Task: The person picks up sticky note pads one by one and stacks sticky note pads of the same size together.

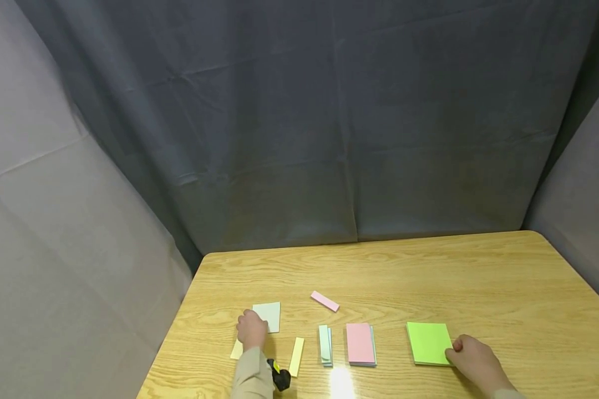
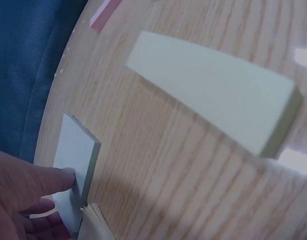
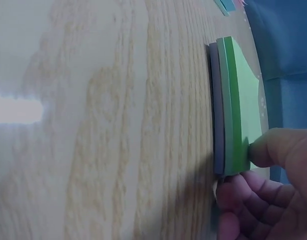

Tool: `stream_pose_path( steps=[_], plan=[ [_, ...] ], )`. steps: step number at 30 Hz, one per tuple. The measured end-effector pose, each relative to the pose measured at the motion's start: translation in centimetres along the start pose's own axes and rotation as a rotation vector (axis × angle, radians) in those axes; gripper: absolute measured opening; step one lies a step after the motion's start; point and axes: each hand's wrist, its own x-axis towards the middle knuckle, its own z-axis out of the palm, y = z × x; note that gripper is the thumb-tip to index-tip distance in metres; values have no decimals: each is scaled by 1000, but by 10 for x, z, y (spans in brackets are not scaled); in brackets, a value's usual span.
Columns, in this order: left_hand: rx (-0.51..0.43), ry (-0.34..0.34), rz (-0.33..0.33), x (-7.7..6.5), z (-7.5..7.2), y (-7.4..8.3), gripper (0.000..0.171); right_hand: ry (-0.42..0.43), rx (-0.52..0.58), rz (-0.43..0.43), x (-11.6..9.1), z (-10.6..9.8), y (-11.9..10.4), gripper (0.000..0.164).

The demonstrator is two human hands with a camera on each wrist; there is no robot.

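On the left of the table, my left hand point(image 1: 253, 330) pinches a pale bluish-white sticky note pad point(image 1: 272, 316). The left wrist view shows the thumb point(image 2: 61, 180) over the pad's face and the other fingers at its far edge. A pale yellow pad point(image 1: 237, 350) lies partly hidden below that hand. On the right, my right hand point(image 1: 474, 360) grips the near right corner of a stack of square sticky note pads, bright green point(image 1: 429, 342) on top. Seen from the right wrist, the thumb presses the green face while curled fingers point(image 3: 233, 192) meet the stack's edge.
Between the hands lie a narrow yellow pad point(image 1: 297, 357), a stack of narrow pads with mint green point(image 1: 324, 343) on top and a stack topped by a pink pad point(image 1: 360, 342). A narrow pink pad point(image 1: 325, 301) lies farther back. Grey curtains point(image 1: 279, 138) surround the table.
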Motion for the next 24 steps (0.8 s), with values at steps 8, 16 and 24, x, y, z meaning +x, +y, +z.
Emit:
stream_pose_path(
  steps=[8, 16, 24],
  plan=[
    [-33, -66, -55, -1, -6, -1, 37, -5, 0, -23, -1, 1, -1, 15],
    [-140, -90, -43, 4, -9, -11, 13, 7, 0, -26, 0, 2, 0, 15],
    [-250, -40, 53, 123, 130, -124, 10, 9, -3, -27, -1, 1, -2, 14]
  ],
)
